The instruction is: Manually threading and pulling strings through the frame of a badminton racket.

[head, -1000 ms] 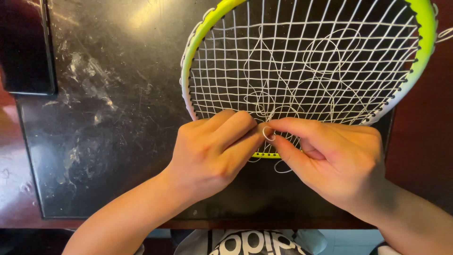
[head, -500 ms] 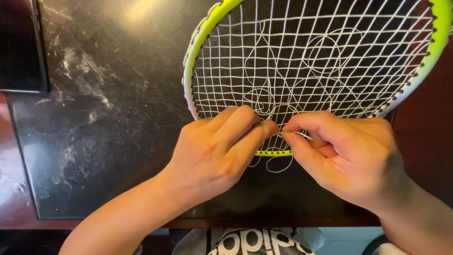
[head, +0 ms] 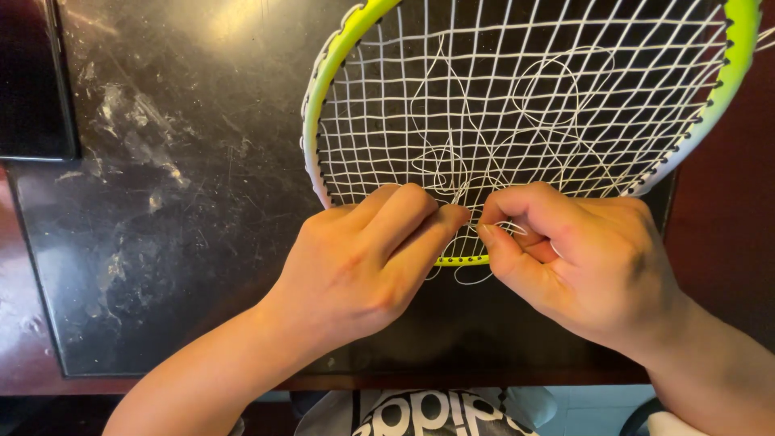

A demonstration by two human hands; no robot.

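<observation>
A racket head with a yellow-green and white frame [head: 323, 89] lies on a dark glossy tabletop, its white string bed [head: 533, 105] partly woven, with loose white string [head: 460, 173] curling over it. My left hand [head: 363, 258] rests on the near edge of the frame, fingers pressed on the strings. My right hand [head: 573, 258] sits just to its right, thumb and forefinger pinching a white string end at the frame's near edge. A small loop of string [head: 472, 278] hangs below the frame between the two hands.
The dark scratched tabletop [head: 161, 202] has a reddish-brown wooden border [head: 24, 339] at left and front. A dark flat panel [head: 32, 81] sits at the far left. My dark shirt with white print [head: 436, 412] shows below the table edge.
The racket and both hands have shifted slightly in view. My right hand's fingers have curled tighter on the string near the frame edge. My left hand keeps its place on the frame.
</observation>
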